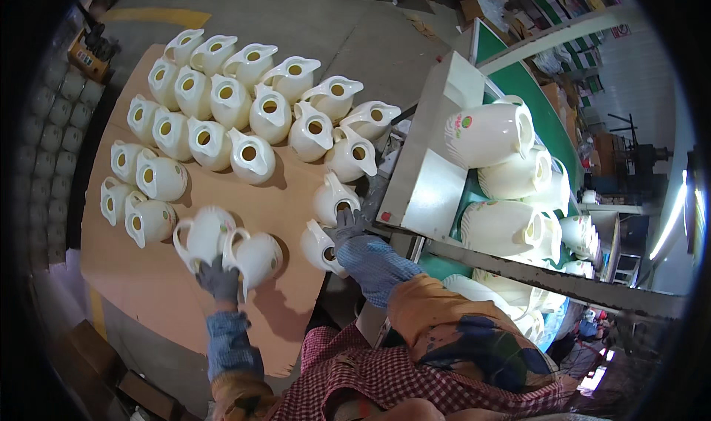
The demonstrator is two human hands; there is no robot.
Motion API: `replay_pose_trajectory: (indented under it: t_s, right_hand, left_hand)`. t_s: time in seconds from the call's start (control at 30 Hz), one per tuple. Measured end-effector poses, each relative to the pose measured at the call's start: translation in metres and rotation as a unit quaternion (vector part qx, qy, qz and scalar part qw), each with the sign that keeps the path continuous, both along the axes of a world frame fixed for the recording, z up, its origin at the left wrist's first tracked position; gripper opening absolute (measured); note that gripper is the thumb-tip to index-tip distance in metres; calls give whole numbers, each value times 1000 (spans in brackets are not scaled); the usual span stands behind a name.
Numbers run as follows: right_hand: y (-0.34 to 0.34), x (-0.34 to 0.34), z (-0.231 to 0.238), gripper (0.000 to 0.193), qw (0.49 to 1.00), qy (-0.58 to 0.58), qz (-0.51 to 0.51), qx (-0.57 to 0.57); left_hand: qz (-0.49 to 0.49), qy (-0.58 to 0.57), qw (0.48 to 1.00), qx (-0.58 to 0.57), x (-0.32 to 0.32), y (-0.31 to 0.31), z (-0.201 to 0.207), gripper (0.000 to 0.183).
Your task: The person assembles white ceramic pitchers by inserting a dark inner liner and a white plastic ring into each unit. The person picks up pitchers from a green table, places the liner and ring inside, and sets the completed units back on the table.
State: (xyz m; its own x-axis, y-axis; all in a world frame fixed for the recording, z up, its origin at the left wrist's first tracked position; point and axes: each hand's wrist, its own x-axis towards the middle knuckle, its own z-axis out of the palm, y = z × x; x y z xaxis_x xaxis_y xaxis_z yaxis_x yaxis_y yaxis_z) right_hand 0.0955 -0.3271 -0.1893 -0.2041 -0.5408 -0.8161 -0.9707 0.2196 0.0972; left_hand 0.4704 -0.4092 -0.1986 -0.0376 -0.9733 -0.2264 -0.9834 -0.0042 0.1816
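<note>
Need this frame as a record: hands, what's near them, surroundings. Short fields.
left_hand: left hand, grey glove, at two white jugs; exact grip unclear
right_hand: right hand, grey glove, fingers at the mouth of a white jug
beside_right_hand: another jug, nearer the wearer
surface: brown cardboard sheet
on_surface: rows of white jugs, mouths uncovered
right_side: more white jugs over a green surface, behind a metal frame
floor: yellow stripe

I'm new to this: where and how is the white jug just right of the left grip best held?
The white jug is probably best taken by its looped handle, from the left, where the loop juts from its rounded body.
</note>
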Motion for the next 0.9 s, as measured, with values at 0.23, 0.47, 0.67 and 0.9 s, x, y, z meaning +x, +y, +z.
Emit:
replay_pose_trajectory:
  t_s: [0.23,0.47,0.67,0.9]
  right_hand:
    - [-5,34,11,39,998,23,23,-61]
    - [29,78,181,55,945,-97,48,-309]
    - [89,59,385,56,802,-277,112,-517]
    - [230,23,526,53,587,-309,245,-707]
  left_hand:
    - [179,88,978,65,92,138,93,57]
    - [-3,-41,990,-135,119,122,174,55]
    - [-133,-4,962,-238,35,35,279,58]
    - [-332,90,865,-366,-143,37,375,52]
